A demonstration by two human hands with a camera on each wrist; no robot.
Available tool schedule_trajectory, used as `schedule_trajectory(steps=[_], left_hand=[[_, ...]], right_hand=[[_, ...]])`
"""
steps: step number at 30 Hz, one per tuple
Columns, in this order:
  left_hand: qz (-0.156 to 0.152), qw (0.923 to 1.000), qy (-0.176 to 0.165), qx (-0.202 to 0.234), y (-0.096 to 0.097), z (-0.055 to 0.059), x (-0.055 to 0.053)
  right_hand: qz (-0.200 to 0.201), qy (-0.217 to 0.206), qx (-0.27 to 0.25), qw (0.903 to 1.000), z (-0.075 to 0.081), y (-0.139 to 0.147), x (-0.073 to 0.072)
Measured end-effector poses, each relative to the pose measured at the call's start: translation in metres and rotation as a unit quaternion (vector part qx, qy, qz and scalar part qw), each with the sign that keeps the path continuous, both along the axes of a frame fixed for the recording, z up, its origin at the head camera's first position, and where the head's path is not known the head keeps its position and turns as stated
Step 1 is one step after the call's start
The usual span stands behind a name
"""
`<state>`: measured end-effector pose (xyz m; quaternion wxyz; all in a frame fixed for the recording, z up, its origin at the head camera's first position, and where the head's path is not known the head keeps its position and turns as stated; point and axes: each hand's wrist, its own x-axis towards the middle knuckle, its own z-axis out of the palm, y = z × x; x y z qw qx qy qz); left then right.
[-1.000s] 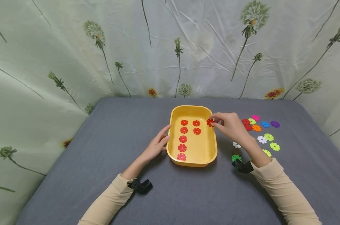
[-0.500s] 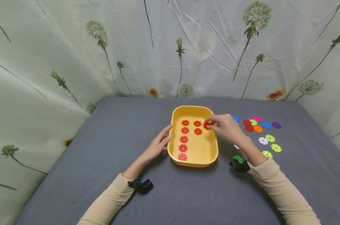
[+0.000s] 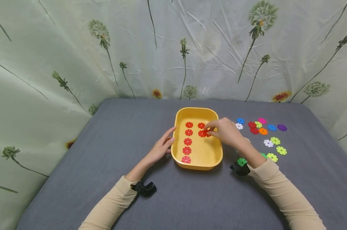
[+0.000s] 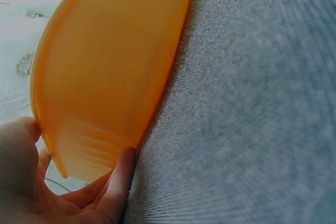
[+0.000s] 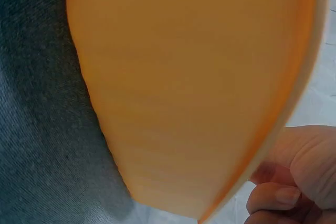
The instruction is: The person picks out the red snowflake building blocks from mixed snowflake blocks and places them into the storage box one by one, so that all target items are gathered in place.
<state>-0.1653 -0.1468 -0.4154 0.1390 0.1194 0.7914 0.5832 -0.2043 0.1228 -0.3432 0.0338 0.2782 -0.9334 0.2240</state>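
A yellow plastic basin (image 3: 200, 156) holds several red notched discs. They form a column (image 3: 187, 141) along its left side, with a pair (image 3: 201, 125) of them beside its top end. My right hand (image 3: 226, 131) reaches over the right rim, thumb and fingertips pinching another red notched disc (image 3: 208, 133). That disc overlaps the lower disc of the pair in the head view; the basin wall hides it in the right wrist view. My left hand (image 3: 160, 147) rests against the basin's left side, its fingers (image 4: 123, 177) extended on the outer wall and others at the rim.
Right of the basin lie loose notched discs: red (image 3: 254, 131), orange (image 3: 263, 131), pink (image 3: 262, 120), purple (image 3: 282, 127), blue (image 3: 272, 127), white (image 3: 268, 143), yellow-green (image 3: 281, 150) and green (image 3: 242, 162). A grey cloth (image 3: 133, 118) covers the table, with a floral curtain (image 3: 162, 48) behind.
My right hand has moved left and slightly down, carrying the red notched disc from the right rim to beside the second column. My left hand keeps its place on the basin.
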Motion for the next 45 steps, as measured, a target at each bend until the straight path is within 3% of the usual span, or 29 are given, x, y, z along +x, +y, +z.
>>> schedule_trajectory(steps=[21, 23, 30, 38, 45], left_hand=[[0.001, 1.0000, -0.006, 0.002, 0.001, -0.001, 0.000], [-0.001, 1.0000, -0.009, 0.000, 0.001, 0.006, 0.002], [0.001, 1.0000, -0.007, 0.002, -0.001, 0.006, 0.002], [-0.009, 0.9999, -0.010, -0.004, 0.004, 0.030, 0.013], [-0.010, 0.9998, -0.013, -0.013, 0.005, 0.033, 0.014]], right_hand=[[0.035, 0.006, 0.095, 0.9949, -0.009, -0.012, 0.001], [0.036, 0.004, 0.104, 0.9939, -0.009, -0.014, 0.001], [0.067, 0.020, 0.131, 0.9889, -0.011, -0.019, 0.001], [0.088, 0.031, 0.145, 0.9851, -0.013, -0.019, -0.003], [0.083, 0.019, 0.167, 0.9823, -0.011, -0.020, -0.005]])
